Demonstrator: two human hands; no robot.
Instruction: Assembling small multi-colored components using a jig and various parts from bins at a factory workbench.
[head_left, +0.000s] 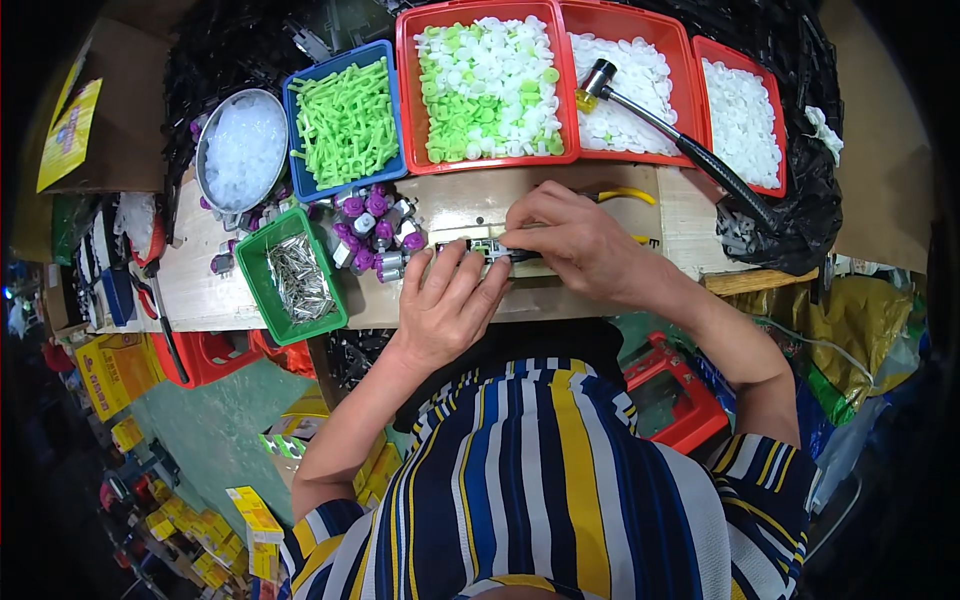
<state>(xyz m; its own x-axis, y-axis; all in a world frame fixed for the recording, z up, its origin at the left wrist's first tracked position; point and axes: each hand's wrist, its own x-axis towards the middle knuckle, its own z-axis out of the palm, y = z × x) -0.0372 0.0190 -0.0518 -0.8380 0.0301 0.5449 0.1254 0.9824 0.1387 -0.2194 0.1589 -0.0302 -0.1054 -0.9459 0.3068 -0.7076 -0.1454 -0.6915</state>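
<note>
My left hand (445, 305) rests at the table's front edge, its fingers bent over a small dark and silvery mechanical part (487, 247). From the other side my right hand (580, 240) meets the same part, thumb and forefinger pinched together at its right end. What the pinch holds is too small to make out. Partly hidden behind the right hand is a pair of pliers with yellow-tipped handles (630, 196). Just left of my hands lie several purple and grey motor-like pieces (378, 228). A green tray (262, 290) of slim metal pins stands beside them.
Along the back are a metal bowl (203, 160) of clear pieces, a blue bin (294, 130) of green parts and red bins (406, 90) of white and green caps. A hammer (680, 140) lies across the red bins. Black plastic (795, 225) bunches at the right.
</note>
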